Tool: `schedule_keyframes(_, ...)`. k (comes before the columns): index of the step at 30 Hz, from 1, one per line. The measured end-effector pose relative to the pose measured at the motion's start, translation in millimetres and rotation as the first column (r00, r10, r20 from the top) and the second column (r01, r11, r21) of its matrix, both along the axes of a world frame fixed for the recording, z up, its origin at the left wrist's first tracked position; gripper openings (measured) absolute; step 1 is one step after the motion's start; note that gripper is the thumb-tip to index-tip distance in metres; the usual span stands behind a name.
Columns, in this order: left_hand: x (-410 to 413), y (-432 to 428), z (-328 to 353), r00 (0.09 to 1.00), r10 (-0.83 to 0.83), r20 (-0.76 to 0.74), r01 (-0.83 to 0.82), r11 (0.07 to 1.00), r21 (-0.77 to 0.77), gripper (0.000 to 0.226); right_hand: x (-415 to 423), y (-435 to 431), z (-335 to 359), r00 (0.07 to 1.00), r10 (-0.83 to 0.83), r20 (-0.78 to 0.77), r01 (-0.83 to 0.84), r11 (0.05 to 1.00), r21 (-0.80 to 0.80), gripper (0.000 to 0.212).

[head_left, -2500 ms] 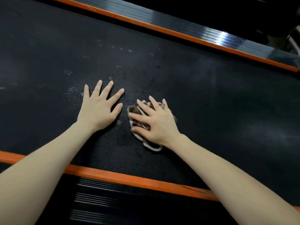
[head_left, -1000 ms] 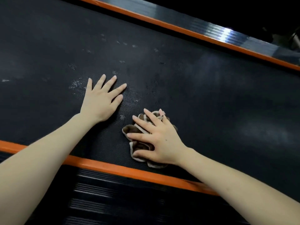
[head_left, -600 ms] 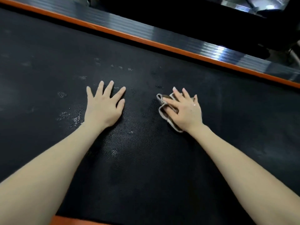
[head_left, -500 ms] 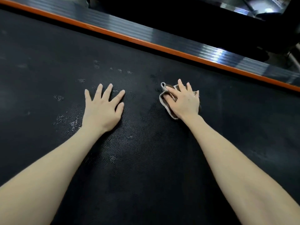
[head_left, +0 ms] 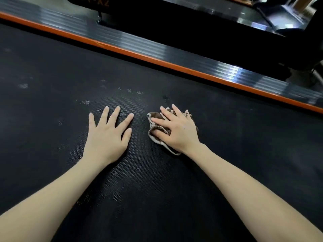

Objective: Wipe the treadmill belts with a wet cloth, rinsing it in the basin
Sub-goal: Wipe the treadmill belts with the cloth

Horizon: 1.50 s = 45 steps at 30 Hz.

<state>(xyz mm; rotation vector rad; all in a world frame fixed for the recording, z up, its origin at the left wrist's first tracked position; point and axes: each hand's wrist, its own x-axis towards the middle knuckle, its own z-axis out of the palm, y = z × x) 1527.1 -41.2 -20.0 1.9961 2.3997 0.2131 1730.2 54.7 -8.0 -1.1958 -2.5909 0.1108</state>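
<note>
- Belt (head_left: 227, 154): black, fine dotted texture, fills most of the frame and runs from upper left to lower right.
- Cloth (head_left: 156, 116): brown with a pale edge, bunched up, lying on the belt just right of frame centre. Most of it is under the right hand. Its left edge and a lower fold stick out.
- Right hand (head_left: 178, 131): palm down on the cloth, fingers straight and spread, pointing to the upper left. Grip is flat and wide. It presses the cloth against the belt, and nothing is pinched or curled round.
- Left hand (head_left: 106, 137): palm down on bare belt, just left of the cloth and not touching it. Fingers are straight and fanned. Grip is wide and holds nothing.
- Forearms (head_left: 52, 198): both bare, entering from the lower corners of the frame.
- Specks (head_left: 129, 90): small whitish marks scattered on the belt above and to the left of the left hand. Faint shiny patches show around the left wrist.
- Stripe (head_left: 157, 60): orange, borders the belt's far edge diagonally across the upper frame.
- Rail (head_left: 139, 44): dark, ribbed and glossy, directly beyond the stripe, with light glare toward the right.
- Lettering (head_left: 103, 1): orange, at the top edge left of centre, ends in "X2". The rest is cut off.
</note>
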Motion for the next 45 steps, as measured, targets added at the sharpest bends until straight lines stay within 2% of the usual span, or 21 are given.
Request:
schedule_keyframes(4,-1.8,-2.1,-1.3,1.0,0.001,-0.007,-0.001,1.0,0.013,0.061,-12.9,50.5,7.1,0.981,-0.132,0.141,0.137,0.99,-0.031,0.042)
schedule_keyframes(7,-3.5,-3.8,-3.1,1.0,-0.011,-0.013,0.011,1.0,0.017,0.057,29.4,81.4,2.7,0.951,-0.279,0.136,0.28,0.96,0.011,0.04)
schedule_keyframes(9,-2.8,-3.1,-3.7,1.0,-0.018,-0.019,0.018,1.0,0.008,0.056,74.6,91.4,0.1,0.899,-0.431,0.08,0.431,0.902,0.029,0.04)
schedule_keyframes(11,-0.8,-2.2,-3.8,1.0,-0.008,-0.02,0.008,1.0,0.001,0.056,96.9,96.6,4.3,0.81,-0.577,0.102,0.581,0.814,-0.012,0.039)
schedule_keyframes(13,0.5,-1.9,-3.6,1.0,-0.002,-0.018,0.002,1.0,0.001,0.057,83.6,102.6,6.8,0.729,-0.67,0.137,0.677,0.736,0.002,0.039)
schedule_keyframes(14,0.8,-2.2,-3.1,1.0,-0.005,-0.015,0.005,1.0,-0.003,0.058,68.0,101.4,8.7,0.721,-0.681,0.128,0.685,0.728,0.022,0.038)
schedule_keyframes(16,-0.1,-1.8,-1.9,1.0,-0.009,-0.011,0.009,1.0,-0.005,0.059,26.8,93.3,7.7,0.799,-0.598,0.067,0.596,0.802,0.042,0.036)
schedule_keyframes(19,-1.0,-2.2,-2.3,1.0,-0.009,-0.008,0.009,1.0,-0.004,0.059,-29.7,70.3,-1.4,0.949,-0.314,0.04,0.31,0.947,0.083,0.038)
schedule_keyframes(21,-1.4,-4.5,-3.3,1.0,-0.004,0.002,0.004,1.0,0.001,0.06,-34.0,70.6,1.8,0.982,-0.162,0.099,0.158,0.986,0.05,0.038)
schedule_keyframes(23,-2.8,-5.4,-3.5,1.0,-0.002,0.015,0.002,1.0,0.006,0.061,-6.9,92.7,3.0,0.975,-0.187,0.117,0.173,0.977,0.124,0.043)
schedule_keyframes(25,-2.9,-5.0,-4.2,1.0,-0.001,0.014,0.001,1.0,0.014,0.061,30.7,121.3,3.5,0.888,-0.447,0.103,0.433,0.891,0.136,0.044)
schedule_keyframes(27,-1.8,-2.7,-4.2,1.0,0.004,0.002,-0.004,1.0,0.018,0.06,51.5,138.9,6.6,0.724,-0.677,0.129,0.678,0.734,0.047,0.039)
schedule_keyframes(29,-1.3,-1.4,-4.0,1.0,0.0,-0.001,0.0,1.0,0.011,0.06,37.3,148.4,9.5,0.604,-0.78,0.165,0.79,0.613,0.005,0.039)
schedule_keyframes(30,-1.7,-0.9,-3.5,1.0,-0.002,0.0,0.002,1.0,0.009,0.06,20.0,151.5,10.5,0.581,-0.797,0.164,0.81,0.587,-0.014,0.041)
schedule_keyframes(31,-1.9,-1.0,-3.0,1.0,-0.004,-0.001,0.004,1.0,0.01,0.06,-1.5,152.4,10.3,0.592,-0.789,0.163,0.803,0.595,-0.035,0.043)
schedule_keyframes(32,-1.7,-1.8,-2.7,1.0,-0.004,-0.004,0.004,1.0,0.012,0.059,-25.2,149.6,9.6,0.643,-0.748,0.162,0.762,0.646,-0.045,0.043)
schedule_keyframes(35,-1.0,-1.9,-1.3,1.0,-0.003,0.007,0.003,1.0,0.009,0.06,-84.1,123.1,7.2,0.857,-0.492,0.154,0.5,0.866,-0.016,0.039)
schedule_keyframes(37,-0.2,-2.9,-0.8,1.0,-0.001,0.018,0.001,1.0,-0.003,0.063,-89.2,100.7,9.5,0.92,-0.338,0.199,0.347,0.938,-0.012,0.037)
schedule_keyframes(40,1.9,-3.6,1.9,1.0,0.001,0.025,0.0,1.0,-0.012,0.068,-52.1,53.0,11.1,0.967,-0.153,0.206,0.148,0.988,0.042,0.04)
schedule_keyframes(42,2.1,-3.0,3.2,0.999,-0.002,0.032,0.002,1.0,-0.028,0.069,-24.4,2.7,9.8,0.988,-0.074,0.138,0.072,0.997,0.018,0.045)
schedule_keyframes(45,1.9,-4.1,3.8,0.999,0.002,0.034,-0.001,0.999,-0.033,0.059,15.4,-80.2,5.2,0.994,0.075,0.081,-0.077,0.997,0.024,0.043)
